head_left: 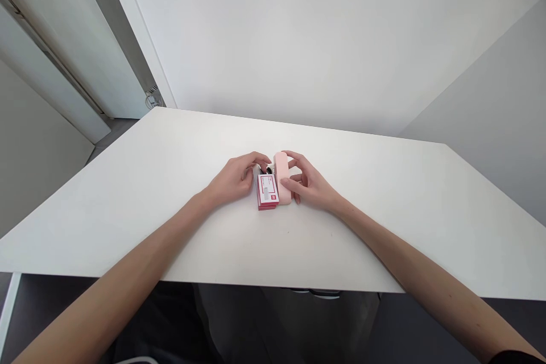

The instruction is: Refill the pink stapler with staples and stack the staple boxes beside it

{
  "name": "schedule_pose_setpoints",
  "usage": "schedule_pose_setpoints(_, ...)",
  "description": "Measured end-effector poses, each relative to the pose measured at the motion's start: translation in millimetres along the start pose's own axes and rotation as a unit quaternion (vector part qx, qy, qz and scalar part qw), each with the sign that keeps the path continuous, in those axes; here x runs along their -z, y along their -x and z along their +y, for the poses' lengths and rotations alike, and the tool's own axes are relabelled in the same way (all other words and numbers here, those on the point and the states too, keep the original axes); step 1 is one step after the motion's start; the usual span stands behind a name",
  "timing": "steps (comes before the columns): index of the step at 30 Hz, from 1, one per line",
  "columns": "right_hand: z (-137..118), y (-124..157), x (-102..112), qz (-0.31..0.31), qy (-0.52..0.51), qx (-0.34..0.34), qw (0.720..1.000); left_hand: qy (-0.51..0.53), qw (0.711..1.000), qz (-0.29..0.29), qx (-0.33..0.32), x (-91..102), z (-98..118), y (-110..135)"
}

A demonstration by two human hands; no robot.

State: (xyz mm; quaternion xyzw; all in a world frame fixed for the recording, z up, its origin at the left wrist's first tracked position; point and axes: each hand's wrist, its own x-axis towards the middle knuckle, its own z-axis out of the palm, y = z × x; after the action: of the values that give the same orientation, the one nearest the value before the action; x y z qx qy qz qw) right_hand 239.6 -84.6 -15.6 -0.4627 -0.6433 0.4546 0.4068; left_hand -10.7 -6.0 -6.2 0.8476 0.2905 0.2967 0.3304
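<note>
My right hand (pixel 310 183) grips an oblong pink object with rounded ends, which looks like a stapler (pixel 282 173). Its thumb lies on the top near the front, and the index finger reaches round the far end. Close against the stapler's left side is a small stack of red-and-white boxes (pixel 268 189) with a printed label on top. My left hand (pixel 246 172) curves round the left and far side of the stack, thumb and fingers apart. Its fingertips are at some small black and white items (pixel 269 170) behind the boxes, too small and too covered to name.
The hands and objects are at the middle of a white table (pixel 341 239). A white wall (pixel 319 40) rises behind its far edge. At the left, on the floor beyond the table, a white cable and plug (pixel 151 100) lie by the wall's corner.
</note>
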Motion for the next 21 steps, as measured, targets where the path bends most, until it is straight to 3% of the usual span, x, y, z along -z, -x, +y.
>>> schedule_pose_setpoints(6, -1.8, 0.2, -0.2, 0.003, 0.004, -0.007, 1.0, -0.029, 0.998, 0.048, -0.001, -1.0, 5.1, -1.3)
schedule_pose_setpoints(11, -2.7, 0.3, -0.7, 0.005, 0.006, -0.009, 1.0, -0.075, 0.993, 0.083, 0.047, -0.4, 4.6, -3.1)
schedule_pose_setpoints(16, -2.2, 0.2, -0.6, 0.004, 0.005, -0.012, 1.0, -0.14, 0.984, 0.047, 0.096, 3.2, 6.3, -1.7)
schedule_pose_setpoints(21, -2.1, 0.2, -0.3, 0.003, 0.007, -0.01, 1.0, -0.128, 0.988, -0.004, 0.081, 3.6, 7.8, 0.2)
